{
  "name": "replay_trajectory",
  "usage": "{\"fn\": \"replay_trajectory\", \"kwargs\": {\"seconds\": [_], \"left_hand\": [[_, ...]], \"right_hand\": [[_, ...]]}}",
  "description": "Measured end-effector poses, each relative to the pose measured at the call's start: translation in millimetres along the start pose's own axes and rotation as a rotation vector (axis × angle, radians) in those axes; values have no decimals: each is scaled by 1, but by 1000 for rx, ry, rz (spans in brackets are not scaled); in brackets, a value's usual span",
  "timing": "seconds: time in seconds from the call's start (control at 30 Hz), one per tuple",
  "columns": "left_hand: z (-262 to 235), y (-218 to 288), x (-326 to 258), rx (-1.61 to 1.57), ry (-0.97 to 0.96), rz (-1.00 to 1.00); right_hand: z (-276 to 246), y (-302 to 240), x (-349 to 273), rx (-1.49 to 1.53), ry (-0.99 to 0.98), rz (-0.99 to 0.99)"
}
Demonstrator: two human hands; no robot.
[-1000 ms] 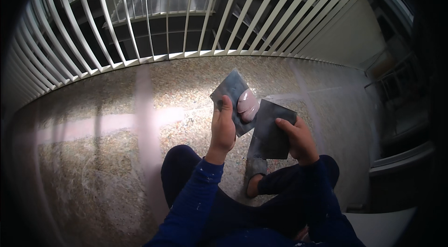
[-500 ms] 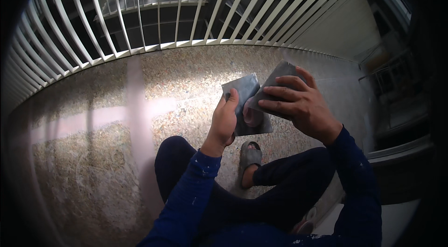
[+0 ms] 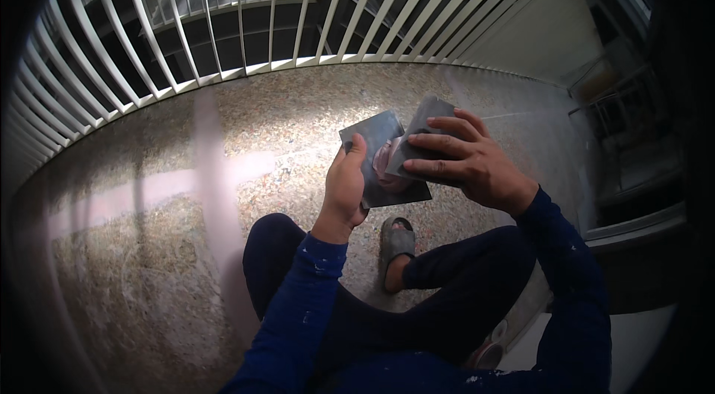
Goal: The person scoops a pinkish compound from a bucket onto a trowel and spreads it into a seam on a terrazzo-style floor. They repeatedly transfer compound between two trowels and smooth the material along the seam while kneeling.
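My left hand grips a dark, shiny rectangular plate by its left side, thumb on top. A pinkish-brown patch shows on its face; I cannot tell whether it is paste or a reflection. Over the right part of this plate, my right hand holds a second flat grey plate, tilted, with several fingers spread across its upper face. The lower edge of the grey plate overlaps the patch. Whether the two plates touch there is unclear. The right thumb is hidden.
Speckled stone floor with paler bands lies under me, partly sunlit. A white slatted railing curves along the far side. Below my hands are a sandaled foot and my bent dark-trousered legs. A pale slab is at lower right.
Both hands and plates have shifted slightly left and up in the picture, as the whole view moved a little. The grey plate has tilted and slid slightly against the pinkish patch.
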State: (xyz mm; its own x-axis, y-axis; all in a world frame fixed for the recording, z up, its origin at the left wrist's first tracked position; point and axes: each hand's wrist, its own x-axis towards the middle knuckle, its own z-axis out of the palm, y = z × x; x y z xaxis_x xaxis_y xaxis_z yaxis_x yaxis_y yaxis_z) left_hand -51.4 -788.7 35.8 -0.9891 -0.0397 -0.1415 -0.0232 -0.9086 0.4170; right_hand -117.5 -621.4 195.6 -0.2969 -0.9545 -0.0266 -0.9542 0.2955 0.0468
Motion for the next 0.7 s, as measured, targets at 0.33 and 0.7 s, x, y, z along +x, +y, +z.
{"fn": "replay_trajectory", "kwargs": {"seconds": [0.33,0.7], "left_hand": [[0,-1,1,29,-13,14],[23,1,-14,-284,-142,16]], "right_hand": [[24,17,-4,161,37,-14],[87,-24,-36,628,383,195]]}}
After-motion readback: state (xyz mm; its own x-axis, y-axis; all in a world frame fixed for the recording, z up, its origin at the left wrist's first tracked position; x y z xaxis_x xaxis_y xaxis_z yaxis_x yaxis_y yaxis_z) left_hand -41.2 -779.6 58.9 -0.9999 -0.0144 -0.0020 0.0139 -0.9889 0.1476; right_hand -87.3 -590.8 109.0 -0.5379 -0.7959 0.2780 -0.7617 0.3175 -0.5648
